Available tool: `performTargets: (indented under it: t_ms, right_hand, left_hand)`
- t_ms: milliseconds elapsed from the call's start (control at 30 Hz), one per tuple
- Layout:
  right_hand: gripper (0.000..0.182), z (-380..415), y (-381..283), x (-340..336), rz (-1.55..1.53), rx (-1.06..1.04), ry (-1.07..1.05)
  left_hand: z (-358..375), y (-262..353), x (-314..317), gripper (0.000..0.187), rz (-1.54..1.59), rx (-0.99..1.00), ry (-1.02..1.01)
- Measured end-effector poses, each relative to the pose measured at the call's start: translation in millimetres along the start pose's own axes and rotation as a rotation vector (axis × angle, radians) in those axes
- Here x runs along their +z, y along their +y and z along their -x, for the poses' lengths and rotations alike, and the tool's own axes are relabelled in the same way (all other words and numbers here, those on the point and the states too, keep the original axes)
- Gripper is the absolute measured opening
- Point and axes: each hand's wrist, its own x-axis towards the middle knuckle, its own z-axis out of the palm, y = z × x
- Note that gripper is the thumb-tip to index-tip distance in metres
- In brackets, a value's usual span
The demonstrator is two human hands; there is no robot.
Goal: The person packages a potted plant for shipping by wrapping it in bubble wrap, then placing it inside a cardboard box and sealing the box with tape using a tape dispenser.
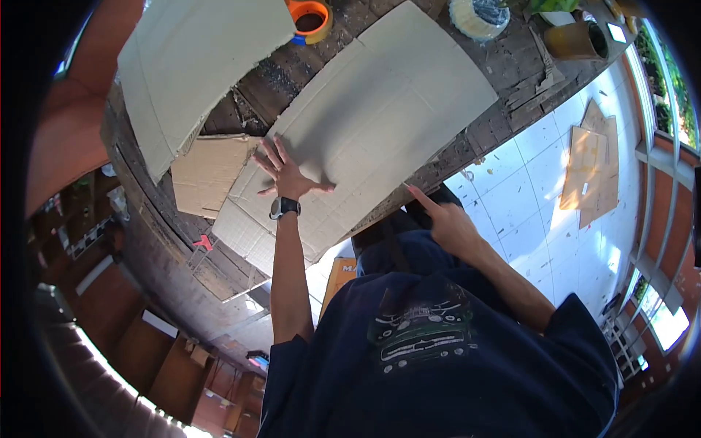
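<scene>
My left hand [288, 177] lies flat with fingers spread on a large sheet of cardboard [398, 87], near its left end. A dark watch [284, 208] is on that wrist. My right hand [447, 220] is by the sheet's near edge, its index finger stretched toward that edge. The other fingers are partly hidden, and I see nothing held in them. Next to the left hand, a smaller brown cardboard piece [208, 174] lies partly under the sheet. Another large cardboard piece [197, 66] lies at the upper left.
On the worn wooden table [281, 77] are an orange tape roll [309, 20], a clear tape roll [478, 18] and a brown cylindrical container [577, 41]. A red-handled tool [202, 243] sits at the left edge. Cardboard pieces [590, 164] lie on the tiled floor [522, 208].
</scene>
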Motion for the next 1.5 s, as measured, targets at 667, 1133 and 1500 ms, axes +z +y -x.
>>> performTargets:
  t_ms: [667, 1133, 1500]
  right_hand:
    - [0.086, 13, 15, -37, 0.05, 0.198, -0.274]
    - [0.082, -128, -6, -26, 0.082, -0.141, 0.132]
    - [0.079, -81, -30, -61, 0.031, -0.119, 0.116]
  left_hand:
    - [-17, 77, 11, 0.186, 0.001, 0.007, -0.107]
    - [-12, 82, 15, 0.184, 0.102, -0.063, -0.062]
    - [-15, 86, 9, 0.182, 0.062, -0.099, -0.128]
